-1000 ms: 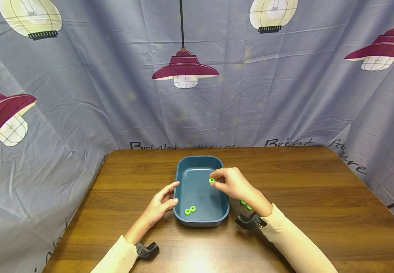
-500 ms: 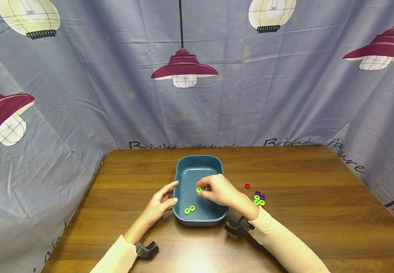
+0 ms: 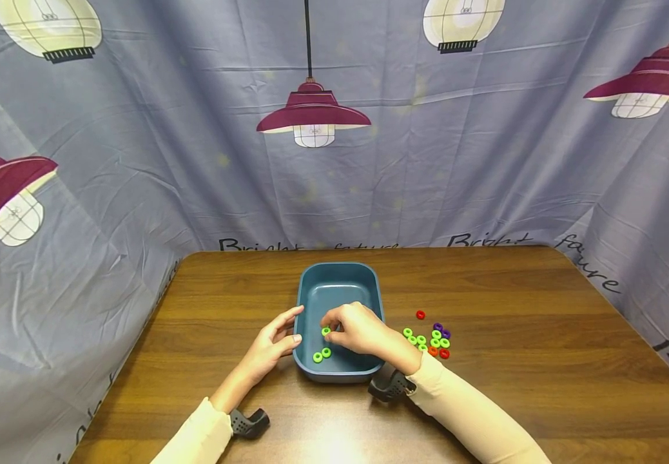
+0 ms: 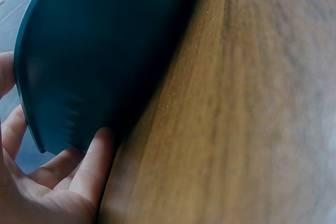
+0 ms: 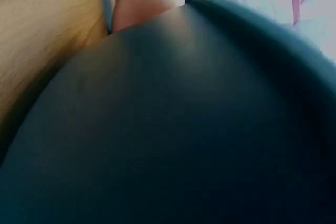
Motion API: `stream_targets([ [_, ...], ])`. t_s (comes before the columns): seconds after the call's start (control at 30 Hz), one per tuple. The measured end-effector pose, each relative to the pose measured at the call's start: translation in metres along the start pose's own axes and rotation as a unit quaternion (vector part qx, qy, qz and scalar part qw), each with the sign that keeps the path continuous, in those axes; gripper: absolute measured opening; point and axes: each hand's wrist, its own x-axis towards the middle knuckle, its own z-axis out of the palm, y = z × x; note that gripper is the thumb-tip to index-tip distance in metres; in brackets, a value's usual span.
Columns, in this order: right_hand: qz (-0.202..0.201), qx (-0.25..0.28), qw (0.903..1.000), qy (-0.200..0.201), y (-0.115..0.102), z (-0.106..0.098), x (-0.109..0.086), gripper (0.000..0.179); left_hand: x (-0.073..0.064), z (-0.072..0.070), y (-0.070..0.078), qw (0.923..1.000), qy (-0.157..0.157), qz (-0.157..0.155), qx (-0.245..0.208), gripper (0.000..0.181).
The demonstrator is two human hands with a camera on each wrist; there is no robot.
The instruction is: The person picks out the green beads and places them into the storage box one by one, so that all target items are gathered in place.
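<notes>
A dark teal plastic bin point(image 3: 339, 377) stands on the wooden table. At its left side is my left hand point(image 3: 266, 348), fingers loosely spread, thumb and forefinger tips at the rim. In the left wrist view, more fingertips rest against the outer wall of the bin point(image 4: 89, 61). Inside the bin my right hand point(image 3: 358, 328) reaches over the right rim and pinches a small green ring point(image 3: 326, 332) between thumb and fingertips. Below it, two green rings point(image 3: 322, 355) lie on the bin floor. The bin wall point(image 5: 157, 103) fills most of the right wrist view and hides the fingers.
Right of the bin, several green rings point(image 3: 408, 332) lie clustered with purple rings point(image 3: 437, 327) and red ones point(image 3: 444, 354). A single red ring point(image 3: 421, 314) sits farther back. The table point(image 3: 503, 303) ends at a grey-blue curtain point(image 3: 404, 193) printed with lamps.
My right hand has moved left and toward me over the bin, carrying the green ring close to the other two. The rings on the table have come into sight. The left hand stays put.
</notes>
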Motion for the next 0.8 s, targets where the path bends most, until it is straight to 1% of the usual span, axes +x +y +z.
stream_targets([
  [0.33, 0.008, -0.012, 0.9997, -0.020, 0.0052, 0.0044, -0.0004, 0.012, 0.0009, -0.0006, -0.0013, 1.0000, 0.000, 0.002, 0.001, 0.063],
  [0.5, 0.019, -0.030, 0.9989, -0.032, 0.0044, 0.0054, -0.0008, 0.011, 0.0009, -0.0005, -0.0013, 1.0000, -0.001, 0.003, -0.001, 0.063],
  [0.63, 0.020, -0.050, 0.9976, -0.043, 0.0044, 0.0070, -0.0009, 0.012, 0.0005, -0.0004, -0.0012, 1.0000, 0.000, 0.002, -0.003, 0.063],
  [0.8, 0.022, -0.058, 0.9966, -0.053, 0.0044, 0.0082, -0.0012, 0.011, 0.0003, -0.0003, -0.0009, 1.0000, 0.001, 0.001, 0.000, 0.063],
])
